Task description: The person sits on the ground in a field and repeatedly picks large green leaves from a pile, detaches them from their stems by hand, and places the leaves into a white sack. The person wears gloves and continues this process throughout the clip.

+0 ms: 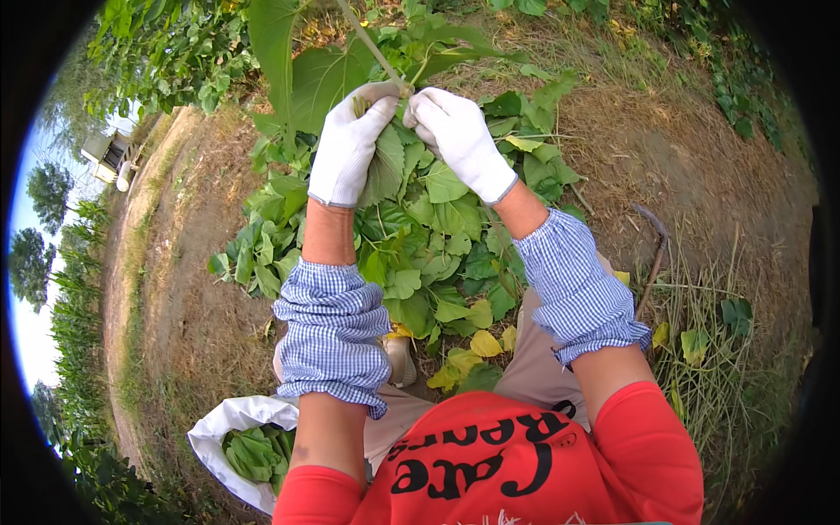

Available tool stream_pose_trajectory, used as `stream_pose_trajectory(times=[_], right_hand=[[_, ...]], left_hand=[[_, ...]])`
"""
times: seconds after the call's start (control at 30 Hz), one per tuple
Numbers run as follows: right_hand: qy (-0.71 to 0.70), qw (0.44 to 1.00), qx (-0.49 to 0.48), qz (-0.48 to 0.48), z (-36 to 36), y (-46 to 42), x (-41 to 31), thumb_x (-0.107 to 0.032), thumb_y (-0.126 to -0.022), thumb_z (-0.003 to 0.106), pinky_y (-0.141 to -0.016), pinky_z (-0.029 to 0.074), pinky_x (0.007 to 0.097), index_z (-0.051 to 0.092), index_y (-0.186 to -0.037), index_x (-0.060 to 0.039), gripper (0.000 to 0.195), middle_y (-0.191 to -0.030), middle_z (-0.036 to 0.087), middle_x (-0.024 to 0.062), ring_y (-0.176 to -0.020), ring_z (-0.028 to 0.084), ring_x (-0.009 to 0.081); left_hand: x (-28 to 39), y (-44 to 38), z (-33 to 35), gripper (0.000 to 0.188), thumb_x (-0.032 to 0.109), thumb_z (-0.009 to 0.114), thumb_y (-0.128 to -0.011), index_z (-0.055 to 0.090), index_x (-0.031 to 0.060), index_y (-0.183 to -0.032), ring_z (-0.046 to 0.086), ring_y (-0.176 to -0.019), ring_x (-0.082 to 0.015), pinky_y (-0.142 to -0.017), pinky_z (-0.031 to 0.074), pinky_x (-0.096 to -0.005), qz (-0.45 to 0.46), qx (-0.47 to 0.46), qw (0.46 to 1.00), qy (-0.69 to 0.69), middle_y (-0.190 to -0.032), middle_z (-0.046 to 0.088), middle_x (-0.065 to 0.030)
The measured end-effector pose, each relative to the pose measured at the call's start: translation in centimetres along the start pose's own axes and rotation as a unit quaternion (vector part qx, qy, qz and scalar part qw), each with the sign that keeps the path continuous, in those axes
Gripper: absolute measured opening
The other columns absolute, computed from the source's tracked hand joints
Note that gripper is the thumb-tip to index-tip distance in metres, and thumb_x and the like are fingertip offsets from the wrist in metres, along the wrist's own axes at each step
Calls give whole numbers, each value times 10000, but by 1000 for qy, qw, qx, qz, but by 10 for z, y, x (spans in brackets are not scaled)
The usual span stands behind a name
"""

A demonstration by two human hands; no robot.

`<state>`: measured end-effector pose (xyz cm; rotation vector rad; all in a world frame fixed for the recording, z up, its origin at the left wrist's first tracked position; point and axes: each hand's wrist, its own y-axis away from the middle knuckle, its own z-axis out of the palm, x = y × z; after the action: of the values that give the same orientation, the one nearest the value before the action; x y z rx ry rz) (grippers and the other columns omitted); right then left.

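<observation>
My left hand (351, 144), in a white knit glove, is closed around green leaves; one leaf (386, 167) hangs below its palm and stalk ends show between the fingers. Its fingertips meet a long leafy stem (369, 46) that slants down from the top edge. Pinched at the lower end of that stem is my right hand (456, 138), gloved the same way; its fingertips are partly hidden. Large broad leaves (331, 82) spread from the stem beside the left hand. Beneath both hands lies a heap of cut leafy branches (446, 216).
A white sack (216, 426) holding picked leaves (256, 456) stands by my left side. To the right, a sickle (656, 252) lies on dry ground near a pile of bare stalks (705, 367). Yellow leaves (485, 343) are scattered between my legs. Leafy plants (177, 52) grow ahead.
</observation>
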<state>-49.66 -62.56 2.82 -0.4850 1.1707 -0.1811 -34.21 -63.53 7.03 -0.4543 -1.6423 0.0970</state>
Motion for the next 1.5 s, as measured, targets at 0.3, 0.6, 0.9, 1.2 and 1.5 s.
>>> stream_pose_trajectory(times=[0.3,0.6,0.9,1.2,1.5], right_hand=[[-170,972,-38,158,-8,1,-4,-283,-976,498,-389,214,230,571,-857,-70,254,-544,348,-85,-416,249,38],[-64,990,-45,116,-6,3,-8,-269,-959,506,-413,248,226,579,-829,-62,255,-573,391,-69,-443,289,43],[177,982,41,-42,-1,-2,14,-221,-941,521,-601,434,289,613,-811,-16,260,-662,563,64,-605,526,146],[175,984,33,-1,7,4,17,-237,-944,517,-629,448,302,609,-822,-16,269,-694,574,82,-634,542,177],[347,931,77,-84,9,4,34,-298,-945,530,-630,479,418,616,-888,-70,249,-744,631,158,-701,622,340]], left_hand=[[11,-7,5,476,182,528,-968,443,9,-1403,569,-985,-126,-885,464,-250,25,-114,993,-35,-1060,599,-42],[1,-4,2,299,244,535,-958,597,-35,-1043,513,-823,-90,-769,441,-242,-22,3,967,-252,-894,604,-36],[7,21,9,342,296,632,-869,588,-40,-829,478,-580,-237,-606,429,-362,10,146,938,-313,-660,500,-160],[31,-20,-18,410,294,607,-889,626,-7,-1167,664,-904,-274,-832,487,-349,72,174,901,-390,-1051,692,-162],[13,-22,-25,342,268,610,-897,636,-57,-1000,591,-747,-162,-693,471,-305,-31,164,981,-96,-875,652,-87]])
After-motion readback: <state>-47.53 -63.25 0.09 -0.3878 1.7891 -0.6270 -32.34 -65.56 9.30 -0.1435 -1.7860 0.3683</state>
